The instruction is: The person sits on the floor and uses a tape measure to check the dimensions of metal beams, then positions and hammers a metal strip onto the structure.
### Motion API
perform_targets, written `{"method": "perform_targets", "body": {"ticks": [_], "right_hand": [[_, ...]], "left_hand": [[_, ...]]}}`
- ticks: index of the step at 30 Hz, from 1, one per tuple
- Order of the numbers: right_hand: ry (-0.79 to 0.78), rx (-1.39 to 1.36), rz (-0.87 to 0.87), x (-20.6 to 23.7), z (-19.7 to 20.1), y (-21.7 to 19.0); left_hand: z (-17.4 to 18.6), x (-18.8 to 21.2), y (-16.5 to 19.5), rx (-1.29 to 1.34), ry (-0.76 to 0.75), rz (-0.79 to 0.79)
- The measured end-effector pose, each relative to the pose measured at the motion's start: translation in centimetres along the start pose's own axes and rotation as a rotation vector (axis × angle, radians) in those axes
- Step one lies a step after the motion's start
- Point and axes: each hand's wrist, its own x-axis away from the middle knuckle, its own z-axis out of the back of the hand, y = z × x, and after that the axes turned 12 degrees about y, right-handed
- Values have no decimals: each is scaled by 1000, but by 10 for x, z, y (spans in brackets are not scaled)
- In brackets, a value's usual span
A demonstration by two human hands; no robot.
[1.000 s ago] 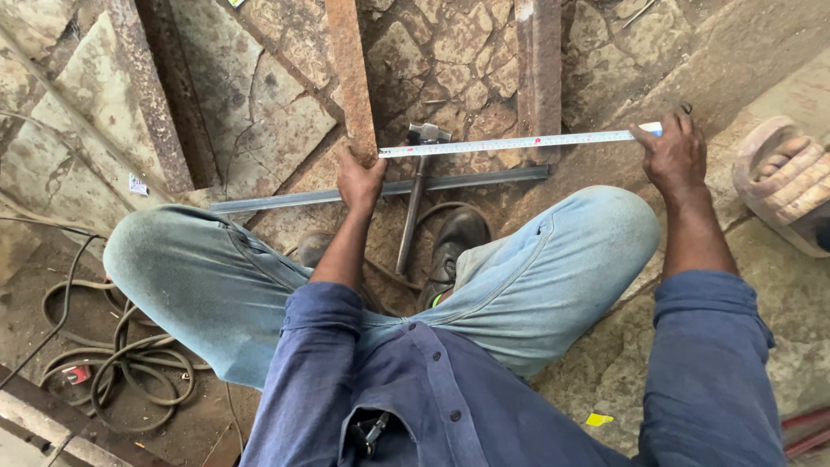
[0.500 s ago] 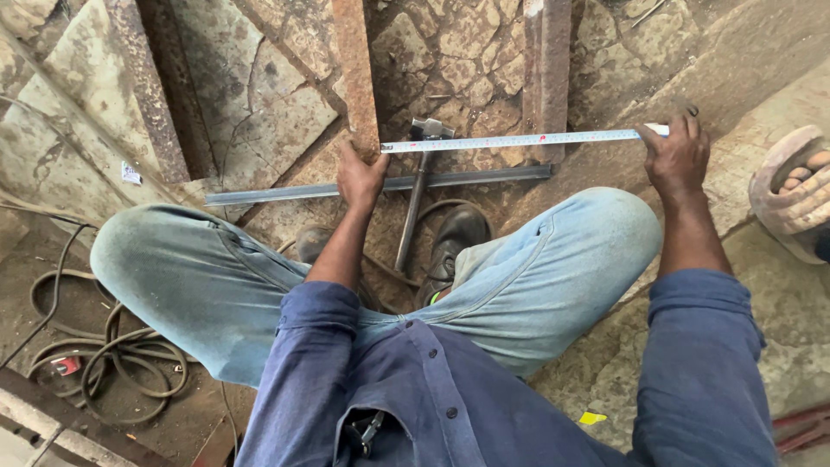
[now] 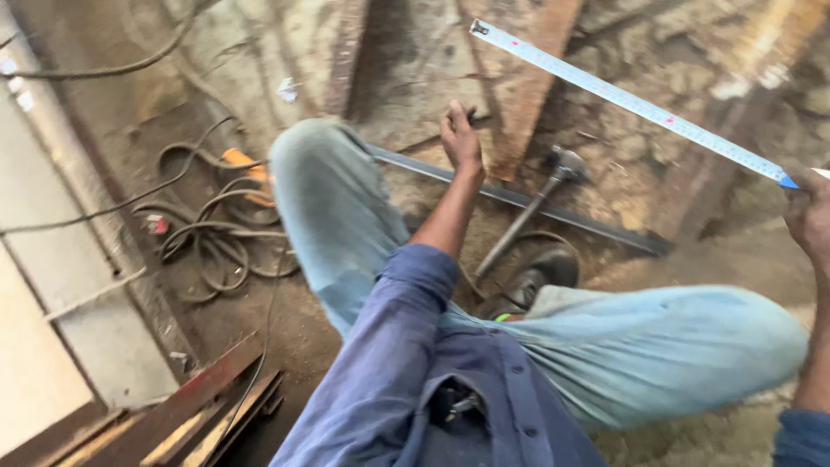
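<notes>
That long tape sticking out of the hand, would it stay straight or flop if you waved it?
The tape measure blade looks thin and light, held only at one end by the right hand. It stands nearly straight in the air, so it is probably springy. Waved hard, it would likely wobble or buckle.

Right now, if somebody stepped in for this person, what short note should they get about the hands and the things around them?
Left hand: resting on the rusty steel bar, holding nothing.
Right hand: gripping the tape measure, its blade stretched out in the air, hooked end free and touching nothing.
On the ground between the feet: hammer and a grey metal strip crossing under it.
Cables coiled to the left.
No measurement is being taken; the blade sits on no bar.
</notes>
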Motion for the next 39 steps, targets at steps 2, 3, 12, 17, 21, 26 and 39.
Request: {"method": "perform_targets", "body": {"ticks": [2,3,12,17,21,26,39], "right_hand": [[-31,-12,73,-44,12,-38],[-43,0,105,-63,15,-58],[-160,76,204,-123,-23,-198],[-246,0,196,-115,-28,-208],[-250,-99,178,-112,-28,-220],[-253,-124,185,-106,-31,-231],[-214,-82,204,-96,-31,-233]], "left_hand": [[5,-20,24,364,-1,204],[6,-28,36,445,11,266],[40,-72,52,383,159,185],[58,-93,38,199,171,77],[63,-100,38,319,132,202],[65,-100,42,397,155,233],[67,-98,34,360,139,193]]}}
